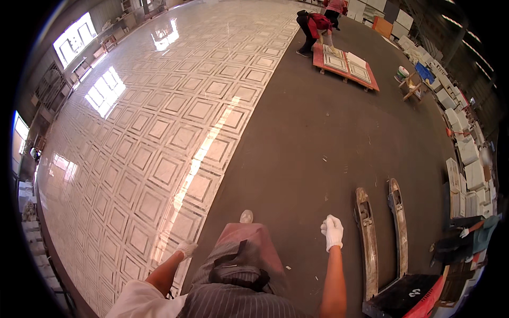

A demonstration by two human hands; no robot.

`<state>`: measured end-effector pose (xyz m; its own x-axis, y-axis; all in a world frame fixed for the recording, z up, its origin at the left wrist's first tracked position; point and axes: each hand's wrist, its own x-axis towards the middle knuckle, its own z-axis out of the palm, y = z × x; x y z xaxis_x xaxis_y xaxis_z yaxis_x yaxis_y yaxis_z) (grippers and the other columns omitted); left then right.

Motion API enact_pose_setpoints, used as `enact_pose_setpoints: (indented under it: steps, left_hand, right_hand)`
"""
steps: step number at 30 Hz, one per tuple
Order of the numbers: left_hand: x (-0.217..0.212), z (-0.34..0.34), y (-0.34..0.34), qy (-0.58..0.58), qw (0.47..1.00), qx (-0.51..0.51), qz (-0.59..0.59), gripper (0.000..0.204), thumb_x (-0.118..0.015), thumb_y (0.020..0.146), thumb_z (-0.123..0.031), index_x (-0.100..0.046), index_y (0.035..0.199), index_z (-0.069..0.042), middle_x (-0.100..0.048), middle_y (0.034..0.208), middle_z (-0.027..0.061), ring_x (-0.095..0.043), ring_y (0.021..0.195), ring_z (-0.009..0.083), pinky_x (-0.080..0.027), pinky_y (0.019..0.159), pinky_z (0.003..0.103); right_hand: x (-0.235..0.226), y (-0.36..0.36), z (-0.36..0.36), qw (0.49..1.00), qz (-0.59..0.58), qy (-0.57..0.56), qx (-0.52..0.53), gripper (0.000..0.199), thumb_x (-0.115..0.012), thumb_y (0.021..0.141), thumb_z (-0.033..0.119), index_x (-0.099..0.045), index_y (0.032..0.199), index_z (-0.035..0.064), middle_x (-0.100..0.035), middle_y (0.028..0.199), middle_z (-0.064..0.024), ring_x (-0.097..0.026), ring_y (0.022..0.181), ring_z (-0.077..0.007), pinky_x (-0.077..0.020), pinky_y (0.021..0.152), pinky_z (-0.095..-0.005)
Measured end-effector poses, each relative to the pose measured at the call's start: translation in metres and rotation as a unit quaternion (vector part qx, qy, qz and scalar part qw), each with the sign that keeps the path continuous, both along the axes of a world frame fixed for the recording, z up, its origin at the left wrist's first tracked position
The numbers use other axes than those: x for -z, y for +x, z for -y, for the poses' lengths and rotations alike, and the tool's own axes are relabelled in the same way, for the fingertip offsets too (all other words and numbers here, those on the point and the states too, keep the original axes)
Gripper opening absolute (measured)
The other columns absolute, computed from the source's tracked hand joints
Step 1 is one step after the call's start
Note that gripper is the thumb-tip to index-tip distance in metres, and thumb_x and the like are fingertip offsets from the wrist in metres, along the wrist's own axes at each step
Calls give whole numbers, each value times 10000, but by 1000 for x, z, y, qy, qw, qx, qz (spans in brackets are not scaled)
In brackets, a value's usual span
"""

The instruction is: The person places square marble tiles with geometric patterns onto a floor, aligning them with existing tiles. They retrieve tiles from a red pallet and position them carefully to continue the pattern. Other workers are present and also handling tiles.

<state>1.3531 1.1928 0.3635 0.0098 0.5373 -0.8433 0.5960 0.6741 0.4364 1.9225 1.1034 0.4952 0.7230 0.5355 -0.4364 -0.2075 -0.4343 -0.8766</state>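
Observation:
My left hand [185, 248], in a white glove, hangs at my side over the edge of the patterned tile floor [146, 156]. Its fingers blend into the pale tiles, so I cannot make out their shape. In a matching glove, my right hand [332, 232] is held out over the dark floor [286, 159] with its fingers curled in and nothing visible in them. Nearest to it, on its right, are the two worn forks of a pallet jack [367, 238]. Below me show my striped apron [244, 291] and one pale shoe tip [246, 216].
Ahead, a person in red [318, 24] bends over a red pallet [371, 84] bearing framed tile panels [335, 62]. Another person [335, 6] stands behind. A wooden stand [412, 87] and stacked pale slabs [469, 151] line the right. Someone in dark clothes [461, 244] is at the right edge.

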Motion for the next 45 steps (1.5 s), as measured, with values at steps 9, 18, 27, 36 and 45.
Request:
enact_pose_setpoints:
  steps: [9,18,27,36,45]
  left_hand:
    - [34,-277,106,-51,971,205,-113,251,-588,868,-217,-619,867,32,-644,744,144,-616,565,228,-521,511,349]
    - [-73,-591,478,34,970,-15,239,126,-537,880,-174,-564,857,-53,-555,677,42,-527,532,143,-471,487,287]
    - [-32,-697,664,17,980,156,126,227,-576,871,-239,-629,914,-23,-641,730,86,-600,601,171,-502,552,322]
    - [77,-889,626,-72,993,-90,27,210,-574,830,-123,-451,667,-77,-450,571,70,-494,467,227,-343,376,409]
    - [3,-1133,943,85,961,256,-54,372,-560,831,-305,-668,1000,9,-687,860,159,-674,765,251,-533,676,380]
  right_hand:
    - [98,19,-67,960,-217,-174,-32,227,-587,878,210,-639,958,4,-654,813,-78,-607,645,-143,-491,533,-293]
    - [104,116,-93,901,-109,-416,47,287,-557,893,258,-625,914,-20,-672,809,-107,-633,672,-209,-505,591,-342]
    - [92,453,-196,857,14,-506,97,303,-529,916,263,-608,910,-29,-657,729,-117,-616,600,-219,-491,537,-350]
    - [56,665,-828,991,-74,53,95,252,-560,926,238,-614,1031,15,-609,776,-38,-561,596,-84,-461,508,-233]
    - [47,723,-1015,976,-161,-44,-140,331,-560,920,281,-599,1112,14,-609,937,-35,-594,787,-109,-507,697,-258]
